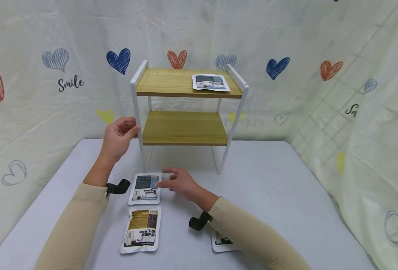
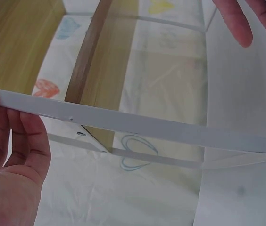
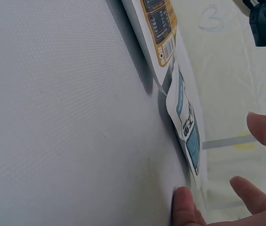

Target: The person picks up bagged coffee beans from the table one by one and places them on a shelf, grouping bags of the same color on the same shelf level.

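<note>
My left hand (image 1: pixel 116 138) grips the front left post (image 2: pixel 123 121) of a two-tier shelf (image 1: pixel 185 129) with a white frame and wooden boards. In the left wrist view its thumb lies on one side of the post and the fingers curl behind. My right hand (image 1: pixel 182 183), fingers spread and holding nothing, is at the right edge of a white pouch with a blue label (image 1: pixel 145 188). That pouch lies flat before the shelf's left foot. Nearer to me lies a pouch with a yellow-brown label (image 1: pixel 141 230).
Another blue-labelled pouch (image 1: pixel 210 82) lies at the right of the top board. One more pouch (image 1: pixel 221 242) is partly hidden under my right forearm. Behind the white table (image 1: pixel 270 180) hangs a sheet (image 1: pixel 199 22) printed with hearts.
</note>
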A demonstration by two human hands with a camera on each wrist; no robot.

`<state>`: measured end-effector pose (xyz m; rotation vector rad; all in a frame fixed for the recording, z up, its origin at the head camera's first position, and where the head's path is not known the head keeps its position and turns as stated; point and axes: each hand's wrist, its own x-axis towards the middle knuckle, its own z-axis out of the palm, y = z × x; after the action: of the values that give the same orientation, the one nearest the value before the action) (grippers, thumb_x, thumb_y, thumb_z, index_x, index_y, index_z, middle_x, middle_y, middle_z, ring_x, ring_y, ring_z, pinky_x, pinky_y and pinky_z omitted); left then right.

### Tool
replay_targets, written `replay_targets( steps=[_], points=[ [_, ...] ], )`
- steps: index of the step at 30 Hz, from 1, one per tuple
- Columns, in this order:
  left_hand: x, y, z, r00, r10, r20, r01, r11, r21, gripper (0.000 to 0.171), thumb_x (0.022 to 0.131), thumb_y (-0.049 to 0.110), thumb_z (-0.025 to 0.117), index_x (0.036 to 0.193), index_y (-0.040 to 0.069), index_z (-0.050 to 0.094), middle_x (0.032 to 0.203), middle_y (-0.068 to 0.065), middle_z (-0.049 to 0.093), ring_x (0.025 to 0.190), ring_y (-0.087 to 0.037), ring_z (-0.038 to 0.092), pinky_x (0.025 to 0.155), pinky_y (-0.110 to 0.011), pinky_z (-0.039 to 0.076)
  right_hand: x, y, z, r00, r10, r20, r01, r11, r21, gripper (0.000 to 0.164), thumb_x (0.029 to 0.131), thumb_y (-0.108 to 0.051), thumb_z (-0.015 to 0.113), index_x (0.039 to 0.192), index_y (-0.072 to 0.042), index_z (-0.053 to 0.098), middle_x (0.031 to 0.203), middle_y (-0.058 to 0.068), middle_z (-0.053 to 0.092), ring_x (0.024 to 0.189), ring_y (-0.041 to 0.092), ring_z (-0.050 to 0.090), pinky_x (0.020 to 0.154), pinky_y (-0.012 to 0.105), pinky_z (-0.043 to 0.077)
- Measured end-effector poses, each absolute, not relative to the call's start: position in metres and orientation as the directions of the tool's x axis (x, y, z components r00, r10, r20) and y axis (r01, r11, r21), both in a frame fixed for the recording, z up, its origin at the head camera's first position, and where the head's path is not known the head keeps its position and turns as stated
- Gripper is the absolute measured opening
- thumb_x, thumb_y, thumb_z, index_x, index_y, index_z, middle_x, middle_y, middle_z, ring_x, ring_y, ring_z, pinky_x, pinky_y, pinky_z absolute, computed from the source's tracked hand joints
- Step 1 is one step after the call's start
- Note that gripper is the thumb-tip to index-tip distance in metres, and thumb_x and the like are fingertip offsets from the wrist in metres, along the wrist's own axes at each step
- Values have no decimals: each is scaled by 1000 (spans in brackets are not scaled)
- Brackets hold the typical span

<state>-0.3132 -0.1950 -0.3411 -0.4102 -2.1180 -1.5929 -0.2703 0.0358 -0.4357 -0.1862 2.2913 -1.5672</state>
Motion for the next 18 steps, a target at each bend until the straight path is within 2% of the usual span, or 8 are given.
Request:
replay_targets(
  steps=[5,9,18],
  points=[
    [-312,-195,-340,-851,-33,524,495,284,821,29,97,20,71,119,1,67,96,11,69,89,-10,68,79,-13,58,-270,30,-438,-940,-283,-192,60,415,-908,67,82,-32,88,142,-18,61,145,21,54,113,28,63,90,38,61],
    [-311,-195,-341,-850,-40,525,494,281,822,28,97,19,71,118,1,67,95,13,68,91,-18,68,79,-13,58,-270,26,-440,-948,-266,-173,45,425,-904,67,81,-31,89,141,-18,62,142,22,55,110,28,63,85,37,61],
    [-314,-194,-343,-850,-47,524,493,275,825,29,97,22,71,118,2,67,95,11,69,87,-6,67,80,-14,59,-269,17,-441,-957,-258,-134,3,453,-892,59,80,-26,90,133,-16,67,141,20,58,123,33,58,93,44,56]
  ],
)
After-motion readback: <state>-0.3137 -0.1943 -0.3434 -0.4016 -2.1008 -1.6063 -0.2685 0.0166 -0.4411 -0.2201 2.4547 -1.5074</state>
